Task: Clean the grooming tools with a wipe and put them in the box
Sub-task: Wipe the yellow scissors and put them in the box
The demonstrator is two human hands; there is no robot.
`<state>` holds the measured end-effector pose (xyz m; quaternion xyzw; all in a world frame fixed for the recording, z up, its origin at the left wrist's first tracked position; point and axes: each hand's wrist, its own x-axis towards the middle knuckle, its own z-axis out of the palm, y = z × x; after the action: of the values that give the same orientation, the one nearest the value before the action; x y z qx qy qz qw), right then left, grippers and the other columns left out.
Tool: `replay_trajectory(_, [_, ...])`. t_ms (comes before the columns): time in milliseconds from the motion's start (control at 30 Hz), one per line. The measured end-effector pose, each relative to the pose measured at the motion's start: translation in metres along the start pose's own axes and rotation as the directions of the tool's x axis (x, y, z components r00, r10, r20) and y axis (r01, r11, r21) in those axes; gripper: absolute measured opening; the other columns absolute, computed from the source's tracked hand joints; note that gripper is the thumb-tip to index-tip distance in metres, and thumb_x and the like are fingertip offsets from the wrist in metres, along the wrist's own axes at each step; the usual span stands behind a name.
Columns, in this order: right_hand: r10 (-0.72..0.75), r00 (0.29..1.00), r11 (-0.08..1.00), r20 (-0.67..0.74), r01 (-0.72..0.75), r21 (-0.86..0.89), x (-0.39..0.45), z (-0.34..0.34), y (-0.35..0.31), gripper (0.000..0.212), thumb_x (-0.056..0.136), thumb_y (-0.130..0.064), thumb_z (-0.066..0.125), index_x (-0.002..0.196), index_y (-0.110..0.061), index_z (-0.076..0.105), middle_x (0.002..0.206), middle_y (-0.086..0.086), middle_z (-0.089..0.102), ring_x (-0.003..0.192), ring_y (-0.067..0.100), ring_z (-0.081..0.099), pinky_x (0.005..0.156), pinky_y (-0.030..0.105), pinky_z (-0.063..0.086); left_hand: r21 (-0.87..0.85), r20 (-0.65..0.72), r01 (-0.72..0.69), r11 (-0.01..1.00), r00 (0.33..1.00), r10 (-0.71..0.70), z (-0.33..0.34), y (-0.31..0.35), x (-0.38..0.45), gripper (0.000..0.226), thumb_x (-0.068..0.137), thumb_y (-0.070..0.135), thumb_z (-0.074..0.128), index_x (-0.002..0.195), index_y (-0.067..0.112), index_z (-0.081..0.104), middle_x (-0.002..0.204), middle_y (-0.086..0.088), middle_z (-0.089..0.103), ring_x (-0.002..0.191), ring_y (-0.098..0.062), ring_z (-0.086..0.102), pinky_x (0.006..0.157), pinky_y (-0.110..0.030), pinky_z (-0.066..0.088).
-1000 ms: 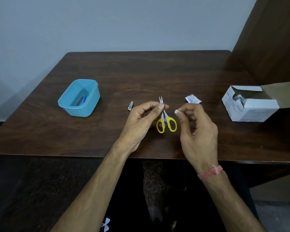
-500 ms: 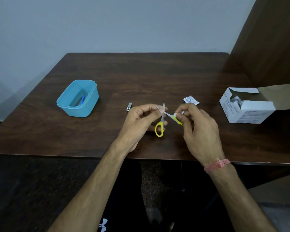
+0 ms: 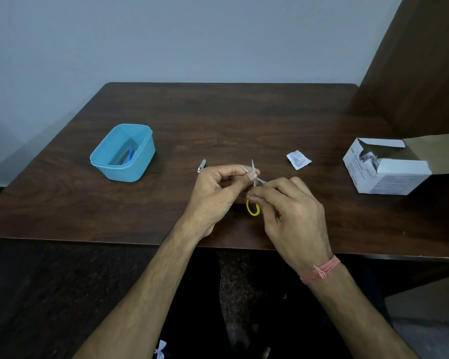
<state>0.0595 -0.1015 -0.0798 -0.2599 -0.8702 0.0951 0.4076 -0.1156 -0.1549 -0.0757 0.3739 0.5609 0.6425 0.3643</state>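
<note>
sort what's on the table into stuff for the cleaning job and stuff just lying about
Job: scissors held in left hand and right hand; nail clipper; blue box.
Lying about: torn sachet; white carton.

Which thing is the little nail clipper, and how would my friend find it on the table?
Start at the blue plastic box on the left of the brown table. Look right from it, toward the left hand gripping the yellow-handled scissors. The nail clipper lies bare on the wood just beyond that hand: a small, thin, silvery metal bar that nobody is touching.
</note>
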Motion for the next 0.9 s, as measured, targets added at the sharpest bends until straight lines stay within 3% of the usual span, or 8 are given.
replay_trajectory(133, [0.07,0.997,0.998,-0.031,-0.07,-0.003,0.007,-0.002,0.007,0.008,0.104,-0.021,0.076,0.106,-0.022,0.083,0.101,-0.009,0.073,0.092,0.02,0.062,0.071,0.043,0.057,0.014,-0.017,0.016,1.0,1.0,-0.016,0.002,0.001,0.0,0.011,0.103,0.011,0.078,0.106,0.001,0.084,0.089,-0.01,0.081,0.075,-0.016,0.076,0.07,-0.031,0.067])
replay_trajectory(300, [-0.005,0.999,0.999,0.041,0.004,0.042,-0.004,0.003,0.002,0.006,0.105,-0.019,0.077,0.105,-0.021,0.082,0.101,-0.009,0.072,0.092,0.019,0.061,0.073,0.041,0.057,0.037,-0.037,0.0,0.999,0.999,0.001,0.004,0.0,0.0,0.013,0.104,0.014,0.079,0.096,0.004,0.083,0.082,-0.008,0.076,0.078,-0.015,0.071,0.075,-0.034,0.066])
replay_trajectory(467, [0.057,0.998,0.998,-0.038,-0.056,0.018,0.002,0.003,0.008,0.007,0.104,-0.02,0.077,0.107,-0.02,0.083,0.101,-0.006,0.072,0.09,0.02,0.061,0.071,0.041,0.056,0.035,-0.043,0.004,0.999,0.999,-0.002,0.005,0.0,0.0,0.013,0.103,0.009,0.079,0.102,-0.003,0.083,0.089,-0.013,0.082,0.081,-0.016,0.078,0.076,-0.031,0.068])
replay_trajectory(567, [-0.002,0.999,1.0,0.036,0.001,0.015,0.0,0.003,0.004,0.007,0.103,-0.019,0.076,0.108,-0.02,0.082,0.099,-0.007,0.07,0.09,0.02,0.059,0.068,0.041,0.056,0.085,-0.041,-0.022,0.996,0.999,0.026,0.004,0.001,0.0,0.012,0.102,0.011,0.08,0.1,0.0,0.085,0.092,-0.022,0.081,0.079,-0.016,0.076,0.077,-0.034,0.068])
replay_trajectory(700, [0.031,0.994,0.995,0.108,-0.041,0.087,0.004,-0.004,0.014,0.008,0.098,-0.018,0.081,0.104,-0.025,0.083,0.095,-0.013,0.067,0.084,0.008,0.049,0.071,0.037,0.054,0.148,-0.01,-0.039,0.988,0.999,0.041,0.005,0.001,0.0,0.013,0.103,0.013,0.08,0.1,0.0,0.084,0.097,-0.03,0.078,0.079,-0.024,0.077,0.072,-0.034,0.068])
replay_trajectory(800, [-0.059,0.974,0.994,0.22,0.038,0.098,0.0,-0.009,0.017,0.008,0.1,-0.021,0.081,0.103,-0.028,0.084,0.097,-0.014,0.068,0.089,0.01,0.055,0.072,0.037,0.056,0.205,0.01,-0.064,0.977,0.998,0.063,0.005,0.0,-0.001,0.01,0.103,0.013,0.081,0.097,0.006,0.085,0.1,-0.027,0.078,0.08,-0.02,0.077,0.07,-0.034,0.067])
replay_trajectory(900, [-0.049,0.976,0.993,0.213,0.025,0.113,-0.001,-0.012,0.019,0.007,0.1,-0.022,0.081,0.101,-0.029,0.084,0.097,-0.014,0.069,0.085,0.007,0.052,0.073,0.033,0.053,0.239,0.017,-0.066,0.969,0.998,0.063,0.006,0.001,0.0,0.013,0.102,0.014,0.082,0.091,0.009,0.084,0.095,-0.017,0.08,0.079,-0.016,0.077,0.074,-0.038,0.069])
